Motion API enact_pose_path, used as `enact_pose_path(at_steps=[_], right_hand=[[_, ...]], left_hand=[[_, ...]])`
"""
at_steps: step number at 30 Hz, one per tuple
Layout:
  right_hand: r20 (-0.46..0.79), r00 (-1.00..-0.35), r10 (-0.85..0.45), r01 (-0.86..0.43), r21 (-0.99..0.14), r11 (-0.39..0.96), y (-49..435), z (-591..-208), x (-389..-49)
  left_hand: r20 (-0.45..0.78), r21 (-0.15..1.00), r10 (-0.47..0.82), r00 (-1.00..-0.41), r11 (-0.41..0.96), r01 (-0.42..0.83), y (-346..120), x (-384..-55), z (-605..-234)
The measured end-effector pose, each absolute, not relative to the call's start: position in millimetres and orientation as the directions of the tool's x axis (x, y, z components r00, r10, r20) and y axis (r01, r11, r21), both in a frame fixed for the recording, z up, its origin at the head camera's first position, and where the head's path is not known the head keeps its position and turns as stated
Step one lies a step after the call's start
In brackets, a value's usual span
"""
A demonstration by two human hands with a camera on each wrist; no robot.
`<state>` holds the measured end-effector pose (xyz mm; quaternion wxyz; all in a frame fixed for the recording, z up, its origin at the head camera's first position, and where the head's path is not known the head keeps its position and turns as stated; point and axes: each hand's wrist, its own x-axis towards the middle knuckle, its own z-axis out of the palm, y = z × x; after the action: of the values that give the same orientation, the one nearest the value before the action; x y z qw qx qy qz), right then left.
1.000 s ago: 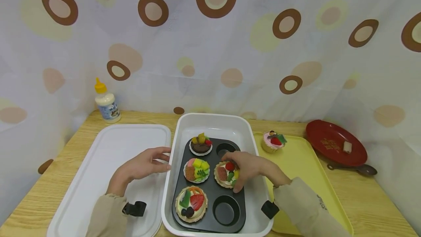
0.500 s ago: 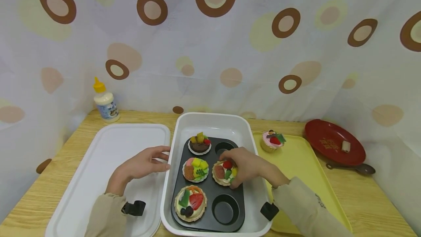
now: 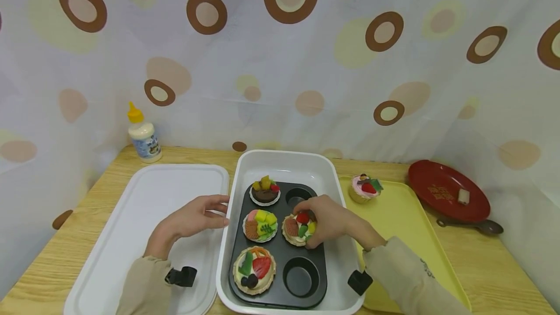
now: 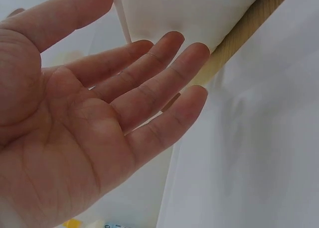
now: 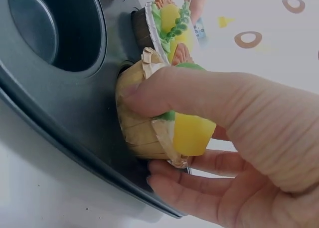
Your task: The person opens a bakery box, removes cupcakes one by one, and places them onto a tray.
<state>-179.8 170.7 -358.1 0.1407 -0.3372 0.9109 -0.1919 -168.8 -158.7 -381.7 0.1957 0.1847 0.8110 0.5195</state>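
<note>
A dark muffin tin (image 3: 280,252) lies inside a deep white tub (image 3: 290,165). My right hand (image 3: 329,222) holds a fruit-topped tart (image 3: 299,229) at the tin's middle right cup. In the right wrist view, thumb and fingers are on opposite sides of the tart's paper-like case (image 5: 142,130); how deep it sits is partly hidden. Down the tin's left column are a chocolate tart (image 3: 265,193), a tart with yellow fruit pieces (image 3: 260,226) and a larger strawberry tart (image 3: 254,271). My left hand (image 3: 192,220), fingers extended, is at the tub's left rim, holding nothing.
A white tray (image 3: 162,208) is on the left, a yellow tray (image 3: 407,237) on the right with a pink cupcake (image 3: 364,189). Farther right are a red plate (image 3: 437,191) with a small pale block and a dark spoon (image 3: 487,226). A yellow-capped bottle (image 3: 146,141) stands back left.
My right hand and the fruit tart have shifted slightly left and settled at the middle right cup. My left hand stays at the tub's rim.
</note>
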Motion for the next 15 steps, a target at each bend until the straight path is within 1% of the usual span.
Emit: enact_pose_path(at_steps=[8, 12, 15], right_hand=[[-0.143, -0.740, -0.657, -0.536, -0.464, 0.705, 171.5, -358.5, -179.2], [-0.148, -0.746, -0.650, -0.522, -0.477, 0.707, 171.8, -358.9, -179.4], [-0.145, -0.746, -0.650, -0.521, -0.479, 0.706, 171.3, -358.9, -180.1]], left_hand=[[-0.138, 0.911, 0.497, -0.857, 0.402, 0.087, -152.5, -165.3, -379.1], [-0.136, 0.905, 0.441, -0.887, 0.420, 0.071, -146.3, -163.9, -377.1], [-0.137, 0.915, 0.406, -0.904, 0.400, 0.041, -143.9, -164.2, -377.9]])
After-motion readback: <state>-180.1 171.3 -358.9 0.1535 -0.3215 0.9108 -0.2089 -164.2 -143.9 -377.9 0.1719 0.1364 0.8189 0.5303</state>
